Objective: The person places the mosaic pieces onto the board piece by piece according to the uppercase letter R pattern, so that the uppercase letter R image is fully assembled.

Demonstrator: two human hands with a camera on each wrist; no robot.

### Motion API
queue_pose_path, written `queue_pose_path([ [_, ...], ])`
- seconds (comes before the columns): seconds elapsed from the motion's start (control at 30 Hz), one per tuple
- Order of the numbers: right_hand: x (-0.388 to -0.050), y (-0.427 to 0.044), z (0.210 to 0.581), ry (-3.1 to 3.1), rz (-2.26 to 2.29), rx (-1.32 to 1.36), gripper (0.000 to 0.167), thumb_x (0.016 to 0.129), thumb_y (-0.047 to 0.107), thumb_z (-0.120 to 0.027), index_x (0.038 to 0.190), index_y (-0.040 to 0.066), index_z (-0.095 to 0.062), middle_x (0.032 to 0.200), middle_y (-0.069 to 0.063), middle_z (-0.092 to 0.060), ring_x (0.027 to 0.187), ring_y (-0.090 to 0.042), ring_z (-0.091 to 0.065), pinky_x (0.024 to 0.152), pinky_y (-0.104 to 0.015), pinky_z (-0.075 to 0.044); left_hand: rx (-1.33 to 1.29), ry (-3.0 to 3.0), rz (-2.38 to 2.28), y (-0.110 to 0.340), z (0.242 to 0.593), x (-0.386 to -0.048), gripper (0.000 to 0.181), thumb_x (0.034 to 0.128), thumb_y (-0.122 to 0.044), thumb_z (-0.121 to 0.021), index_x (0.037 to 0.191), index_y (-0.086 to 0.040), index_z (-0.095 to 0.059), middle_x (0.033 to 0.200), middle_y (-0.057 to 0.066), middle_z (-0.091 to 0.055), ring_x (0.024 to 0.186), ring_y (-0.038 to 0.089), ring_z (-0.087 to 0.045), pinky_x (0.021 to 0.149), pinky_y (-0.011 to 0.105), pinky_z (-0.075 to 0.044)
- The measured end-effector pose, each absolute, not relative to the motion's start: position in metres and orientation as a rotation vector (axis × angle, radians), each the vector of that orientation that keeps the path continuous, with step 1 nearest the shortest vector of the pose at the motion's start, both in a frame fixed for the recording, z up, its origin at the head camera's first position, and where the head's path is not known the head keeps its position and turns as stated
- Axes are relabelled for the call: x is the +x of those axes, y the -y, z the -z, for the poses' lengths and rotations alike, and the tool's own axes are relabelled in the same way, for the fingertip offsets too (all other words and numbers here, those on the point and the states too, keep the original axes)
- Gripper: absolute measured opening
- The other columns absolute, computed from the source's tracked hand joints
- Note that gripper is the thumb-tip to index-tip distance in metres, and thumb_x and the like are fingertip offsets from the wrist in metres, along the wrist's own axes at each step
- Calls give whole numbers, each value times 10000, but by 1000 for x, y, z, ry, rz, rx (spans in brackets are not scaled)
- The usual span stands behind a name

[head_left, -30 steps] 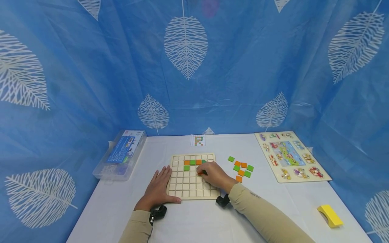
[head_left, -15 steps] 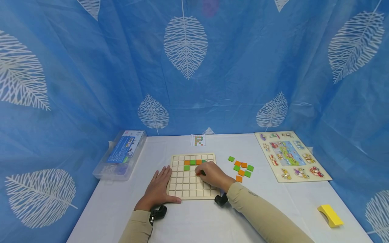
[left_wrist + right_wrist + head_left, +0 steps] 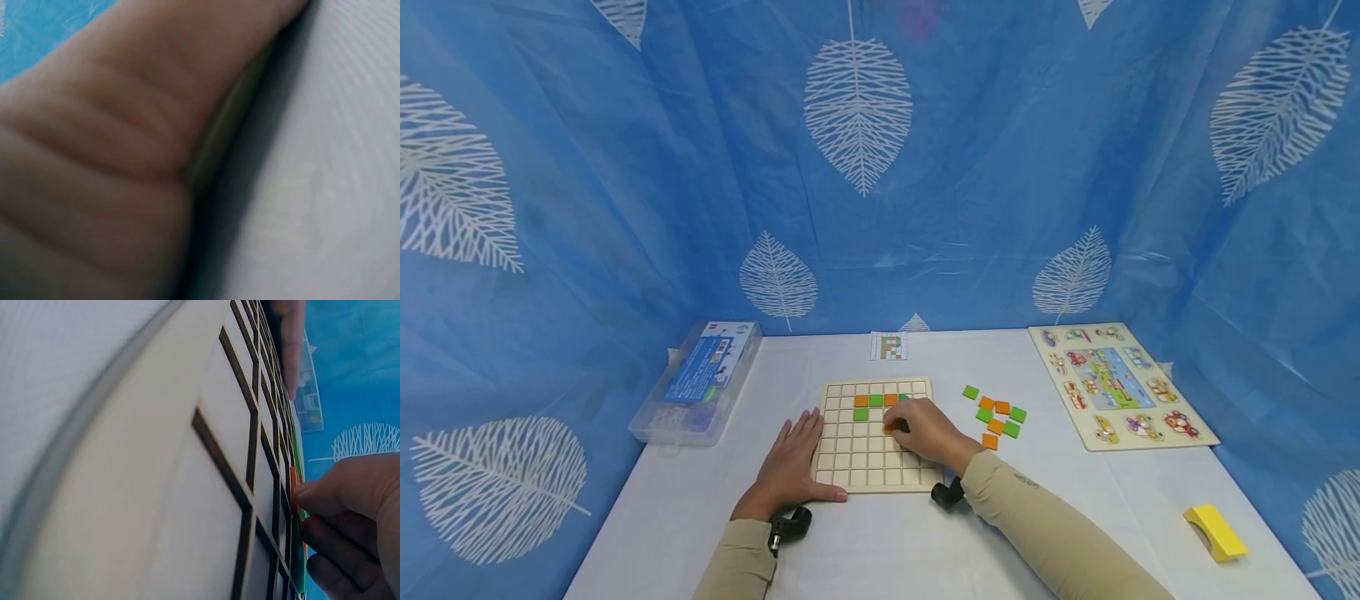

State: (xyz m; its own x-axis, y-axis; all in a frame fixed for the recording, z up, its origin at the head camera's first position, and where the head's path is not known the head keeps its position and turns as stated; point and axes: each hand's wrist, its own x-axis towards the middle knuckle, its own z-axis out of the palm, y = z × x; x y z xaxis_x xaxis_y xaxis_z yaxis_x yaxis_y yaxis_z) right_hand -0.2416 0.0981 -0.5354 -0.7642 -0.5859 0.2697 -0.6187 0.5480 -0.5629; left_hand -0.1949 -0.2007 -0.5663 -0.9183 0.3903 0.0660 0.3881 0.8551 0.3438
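Observation:
A pale wooden grid board (image 3: 859,460) lies on the white table, with several orange and green square tiles set in its upper rows, among them a green tile (image 3: 861,414). My left hand (image 3: 792,462) rests with straight fingers along the board's left edge, the thumb at its lower corner. Over the board's right half, my right hand (image 3: 928,431) pinches an orange tile (image 3: 890,427) low at the grid. In the right wrist view the thumb touches the orange tile (image 3: 294,484); the tile's far side is hidden. Mostly blurred skin of the left hand (image 3: 125,137) fills the left wrist view.
Loose tiles, including a green one (image 3: 971,392), lie right of the board. Behind it is a small pattern card (image 3: 889,347). A clear plastic box (image 3: 700,383) stands at left, a picture puzzle (image 3: 1120,387) at right. A yellow arch block (image 3: 1216,533) sits near the right edge.
My right hand shifts only very slightly, and the orange tile stays at about the same place on the grid. The left hand holds still.

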Motion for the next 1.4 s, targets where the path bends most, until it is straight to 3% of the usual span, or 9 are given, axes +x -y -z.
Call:
queue_pose_path([
  [0.4, -241, -104, 533, 2729, -998, 999, 177, 938, 6, -781, 1096, 82, -800, 1121, -25, -755, 1090, -227, -698, 934, -397, -583, 638, -3032, -564, 200, 566, -195, 1496, 596, -894, -784, 1648, 31, -260, 1706, 173, -238, 1579, 332, -167, 1268, 532, -100],
  [0.83, -248, -126, 529, 2715, -1001, 919, 169, 931, -6, -772, 1082, 62, -806, 1151, -61, -753, 1186, -273, -674, 1023, -457, -542, 651, -3031, -567, 201, 567, -195, 1493, 597, -873, -805, 1643, 44, -263, 1703, 186, -246, 1575, 349, -178, 1266, 542, -108],
  [1.4, -263, -164, 526, 2792, -858, 715, 218, 937, 34, -779, 1155, 25, -782, 1197, -117, -735, 1197, -324, -663, 1033, -493, -527, 641, -3027, -569, 200, 566, -196, 1484, 603, -864, -808, 1644, 43, -262, 1705, 183, -243, 1578, 346, -168, 1267, 544, -93],
])
